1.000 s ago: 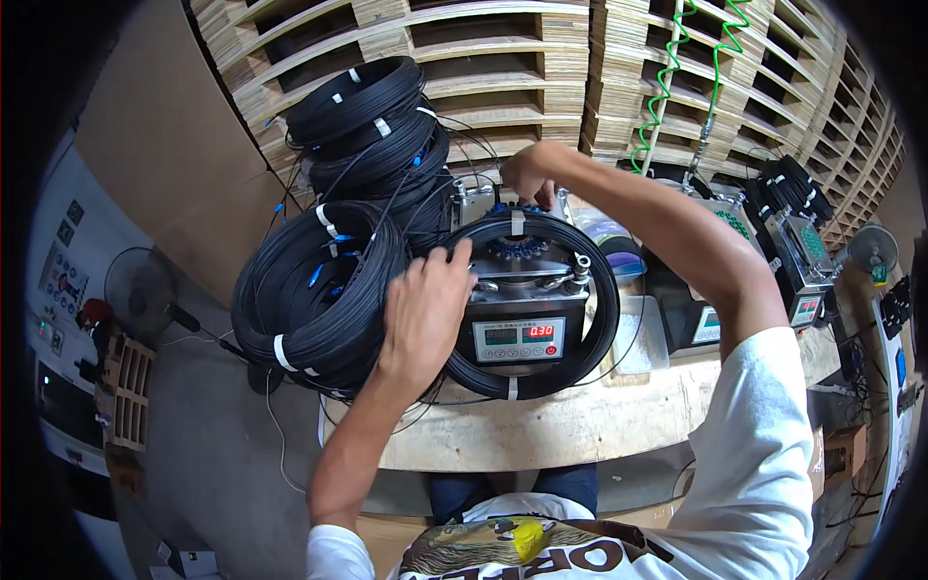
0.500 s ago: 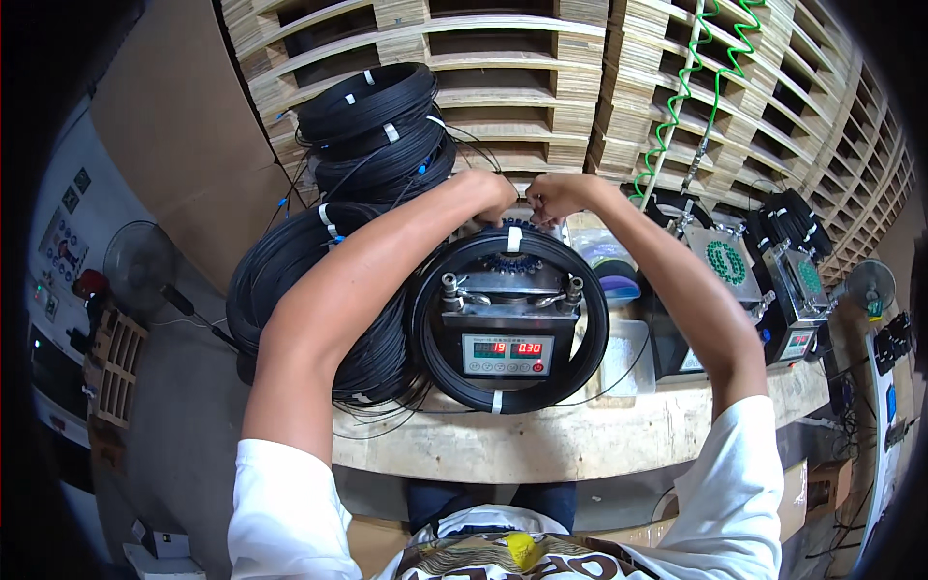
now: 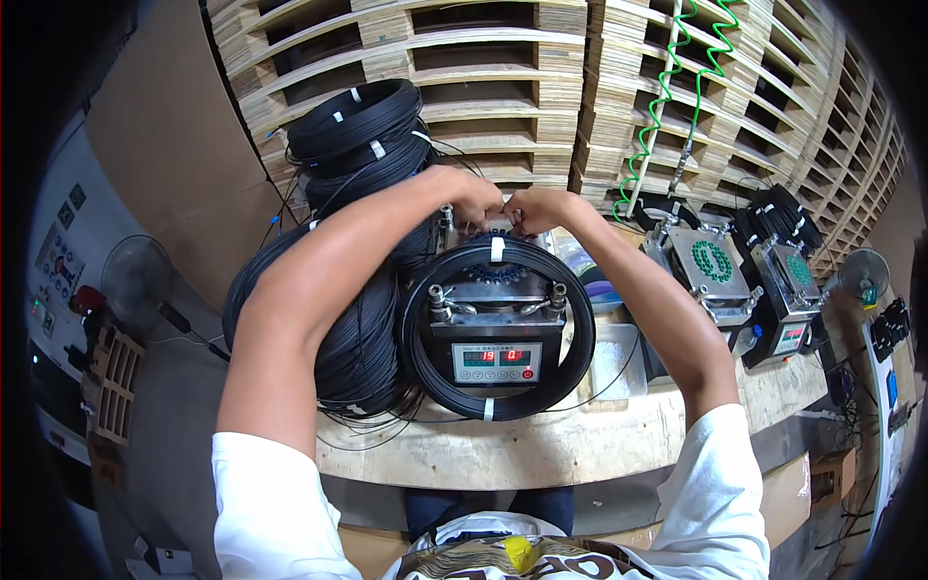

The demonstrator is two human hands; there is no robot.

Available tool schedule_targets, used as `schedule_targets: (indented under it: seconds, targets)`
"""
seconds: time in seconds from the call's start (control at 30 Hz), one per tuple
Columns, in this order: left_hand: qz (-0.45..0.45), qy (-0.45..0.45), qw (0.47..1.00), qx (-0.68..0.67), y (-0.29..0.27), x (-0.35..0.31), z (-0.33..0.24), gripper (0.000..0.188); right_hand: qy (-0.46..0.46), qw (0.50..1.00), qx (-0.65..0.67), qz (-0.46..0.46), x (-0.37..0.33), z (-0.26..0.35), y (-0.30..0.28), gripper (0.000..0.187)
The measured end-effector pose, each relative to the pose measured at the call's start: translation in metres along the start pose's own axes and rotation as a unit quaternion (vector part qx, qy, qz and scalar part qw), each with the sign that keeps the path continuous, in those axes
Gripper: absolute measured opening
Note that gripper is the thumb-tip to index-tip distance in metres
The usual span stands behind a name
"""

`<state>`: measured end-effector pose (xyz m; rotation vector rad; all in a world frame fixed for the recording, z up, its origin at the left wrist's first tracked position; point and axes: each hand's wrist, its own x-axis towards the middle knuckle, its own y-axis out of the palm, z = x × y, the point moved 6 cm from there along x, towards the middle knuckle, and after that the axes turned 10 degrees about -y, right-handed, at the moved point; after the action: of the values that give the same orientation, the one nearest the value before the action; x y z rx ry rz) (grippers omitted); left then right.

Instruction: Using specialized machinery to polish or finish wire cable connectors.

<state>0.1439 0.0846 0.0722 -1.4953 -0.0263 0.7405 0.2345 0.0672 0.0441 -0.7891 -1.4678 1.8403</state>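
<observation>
Nearest, the wearer's shirt front [image 3: 464, 556] and white sleeves [image 3: 266, 498] are seen at the lower edge, with both forearms stretched forward over the pale wooden table [image 3: 464, 462]. Next, a black cable coil [image 3: 582, 333] is set around the front part of a metal test machine [image 3: 474, 332]; the front panel [image 3: 497, 363], with lit red digits, is framed by the coil's opening. Lower arc is placed in front of the panel, upper arc is laid across the machine's top. Coil is bound by white ties, one at the upper arc [image 3: 497, 249], one at the lower. Metal clamps [image 3: 556, 300] are mounted at both front corners of the top; a ring of blue fittings [image 3: 498, 275] is partly covered by the upper arc.

Beyond that arc, the left hand [image 3: 479, 207] and right hand [image 3: 530, 210] are held close together over the machine's far part. Fingers of both are bent inward in a pinch-like pose; whether anything is grasped cannot be told, too small and partly hidden. Coil itself is not gripped by either.

To the left, more black coils [image 3: 353, 362] are piled up, partly covered by the left forearm. To the right, a clear tray [image 3: 616, 362] is placed beside the machine; farther, a second machine [image 3: 713, 263] is topped by green fittings. Behind, wooden pallets [image 3: 474, 63] are stacked, fronted by a green spiral hose [image 3: 667, 92].
</observation>
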Motion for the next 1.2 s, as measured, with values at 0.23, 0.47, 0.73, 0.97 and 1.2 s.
schedule_targets:
  seconds: [0.23, 0.47, 0.73, 0.97, 1.2]
  targets:
    - [-0.112, -0.012, 0.991, -0.074, -0.030, -0.051, -0.002, 0.021, -0.033, 0.994, 0.065, -0.077, -0.027, 0.016, -0.015, 0.024]
    - [-0.247, -0.084, 0.961, -0.086, -0.034, -0.119, -0.021, 0.022, -0.042, 0.976, 0.071, -0.200, -0.068, 0.047, -0.047, 0.024]
    - [-0.416, -0.122, 0.859, -0.274, -0.005, -0.152, -0.034, 0.025, 0.040, 0.945, 0.125, -0.301, -0.100, 0.075, -0.050, 0.025]
    - [-0.517, -0.003, 0.721, -0.462, 0.025, -0.153, -0.059, 0.014, -0.025, 0.890, 0.258, -0.374, -0.112, 0.085, -0.026, 0.017]
    - [-0.489, -0.009, 0.733, -0.472, 0.028, -0.152, -0.059, 0.014, -0.011, 0.902, 0.251, -0.352, -0.113, 0.091, -0.024, 0.019]
